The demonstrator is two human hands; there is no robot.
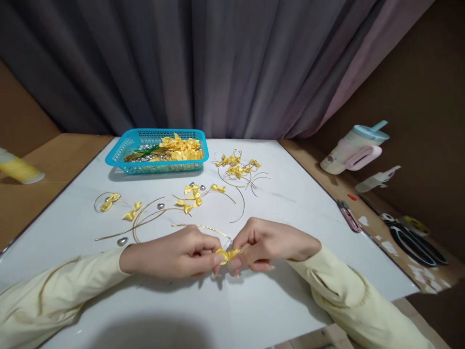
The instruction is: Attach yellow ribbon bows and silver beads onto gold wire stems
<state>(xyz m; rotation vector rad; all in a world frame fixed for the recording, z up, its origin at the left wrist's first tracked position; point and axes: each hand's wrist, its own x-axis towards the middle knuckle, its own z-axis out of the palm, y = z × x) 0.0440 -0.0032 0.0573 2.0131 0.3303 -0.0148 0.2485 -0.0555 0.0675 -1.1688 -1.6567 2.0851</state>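
Observation:
Between my two hands is a yellow ribbon bow [228, 255], held over the near part of the white table. My left hand [178, 252] pinches its left side with thumb and forefinger. On its right side my right hand [265, 245] pinches it the same way; a thin wire seems to run by those fingers. Just beyond my hands lies a gold wire [199, 227]. Loose bows [189, 198] and small silver heart-shaped beads [161, 206] are scattered past it. A silver bead [122, 241] rests near my left wrist.
A blue basket [156, 168] of yellow bows and silver beads stands at the back left. Finished-looking wire-and-bow pieces [238, 167] lie right of it. Along the right edge are pink snips [349, 215], black scissors [410, 242] and a tumbler [348, 148].

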